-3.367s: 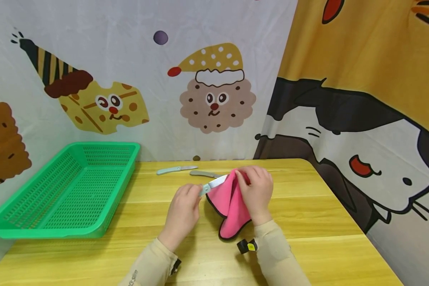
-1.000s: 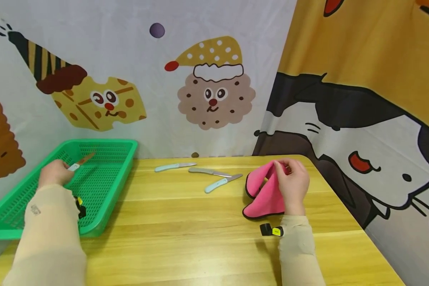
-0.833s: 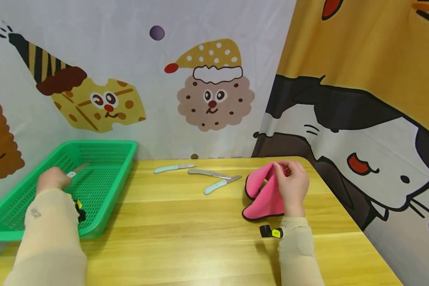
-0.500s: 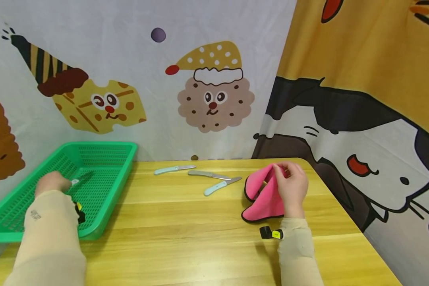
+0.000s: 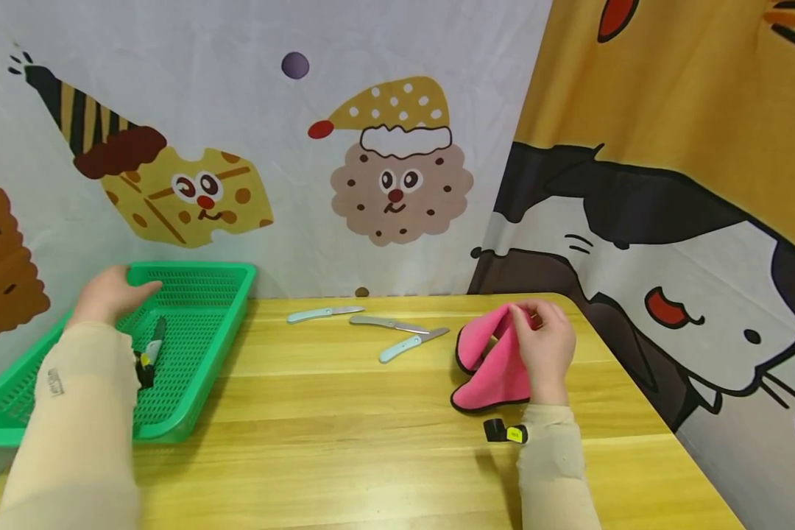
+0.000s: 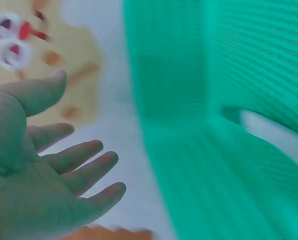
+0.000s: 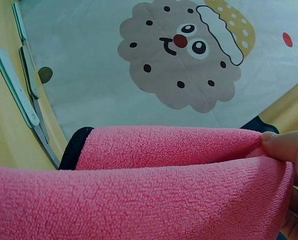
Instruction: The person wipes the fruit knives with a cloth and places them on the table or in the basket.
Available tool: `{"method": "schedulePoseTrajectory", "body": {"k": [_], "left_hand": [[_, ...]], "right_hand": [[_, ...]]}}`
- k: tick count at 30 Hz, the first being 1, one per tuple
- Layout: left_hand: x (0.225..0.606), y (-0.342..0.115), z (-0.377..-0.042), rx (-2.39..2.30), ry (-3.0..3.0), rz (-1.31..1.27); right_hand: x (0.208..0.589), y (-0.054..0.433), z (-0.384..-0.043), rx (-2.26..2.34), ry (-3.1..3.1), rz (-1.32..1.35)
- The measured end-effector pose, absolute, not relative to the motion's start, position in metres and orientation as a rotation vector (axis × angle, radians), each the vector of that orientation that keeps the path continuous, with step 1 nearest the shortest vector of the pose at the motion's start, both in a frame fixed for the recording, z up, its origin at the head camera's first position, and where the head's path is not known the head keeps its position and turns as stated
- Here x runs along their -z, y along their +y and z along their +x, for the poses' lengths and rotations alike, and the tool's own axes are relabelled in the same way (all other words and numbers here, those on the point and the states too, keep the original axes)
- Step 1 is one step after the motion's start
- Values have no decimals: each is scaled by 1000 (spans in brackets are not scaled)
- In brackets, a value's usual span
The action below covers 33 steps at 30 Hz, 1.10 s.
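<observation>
My left hand (image 5: 109, 294) is over the far left part of the green basket (image 5: 202, 427), its thumb spread from the fingers and nothing in its grasp. In the left wrist view, its palm and loosely extended fingers show bare. A paring knife (image 5: 153, 350) lies inside the basket to the right of that hand, partly covered by the wrist camera in the head view. On the right, my right hand (image 5: 546, 350) pinches the top of a pink cloth (image 5: 493, 379) with black edging. The cloth hangs in folds down to the wooden table, its fleecy side filling the right wrist view.
Three more paring knives lie at the back middle of the table (image 5: 344, 442): a pale blue one (image 5: 310, 315), a grey-handled one (image 5: 371, 321) and another pale blue one (image 5: 400, 347). Behind the table hangs a printed cartoon curtain (image 5: 238, 73).
My left hand carried the paring knife from the cloth to the basket, let go of it there and lifted away. My right hand shifted right with the cloth, then stayed nearly still.
</observation>
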<state>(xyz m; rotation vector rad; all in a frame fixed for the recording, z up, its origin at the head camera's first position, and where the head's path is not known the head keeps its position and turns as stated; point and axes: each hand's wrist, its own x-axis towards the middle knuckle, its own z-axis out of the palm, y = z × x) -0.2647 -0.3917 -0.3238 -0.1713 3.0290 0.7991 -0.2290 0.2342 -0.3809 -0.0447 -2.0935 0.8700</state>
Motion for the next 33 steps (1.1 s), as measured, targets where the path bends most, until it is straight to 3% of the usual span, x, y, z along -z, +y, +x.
{"method": "schedulePoseTrajectory", "body": {"k": [9, 17, 23, 33], "left_hand": [[257, -314, -274, -867, 3166, 135], [241, -244, -272, -805, 3214, 452], [255, -195, -270, -798, 3154, 595], [323, -129, -280, -890, 2985, 696]], "right_hand": [[375, 235, -224, -871, -2081, -78], [370, 239, -224, -876, -1958, -41], [368, 239, -227, -857, -1871, 14], [371, 239, -229, -857, -1893, 21]]}}
